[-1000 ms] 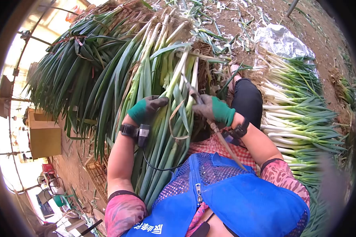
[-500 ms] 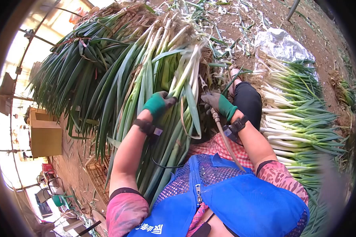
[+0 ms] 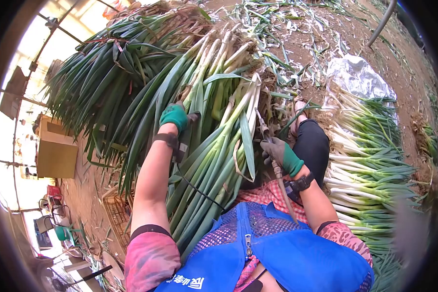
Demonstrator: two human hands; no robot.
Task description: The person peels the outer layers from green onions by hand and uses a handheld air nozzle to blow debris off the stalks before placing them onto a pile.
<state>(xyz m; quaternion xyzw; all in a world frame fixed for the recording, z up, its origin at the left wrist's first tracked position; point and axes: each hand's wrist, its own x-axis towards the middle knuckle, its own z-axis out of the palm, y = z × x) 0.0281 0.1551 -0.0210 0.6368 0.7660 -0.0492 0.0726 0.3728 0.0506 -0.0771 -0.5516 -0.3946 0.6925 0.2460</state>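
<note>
Now, both grips closed: left hand (image 3: pixel 174 117) on onion stalks (image 3: pixel 218 146), right hand (image 3: pixel 277 152) on tool (image 3: pixel 264 130); trimmed onions (image 3: pixel 370 168) alongside.

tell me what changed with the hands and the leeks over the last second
The left hand reached forward up the leek bundle, away from the body and from the right hand. Whether it now grips a stalk is hidden. The right hand stayed roughly in place and kept its hold on the nozzle tool. The cleaned leeks on the right and the cardboard box did not move.
</note>
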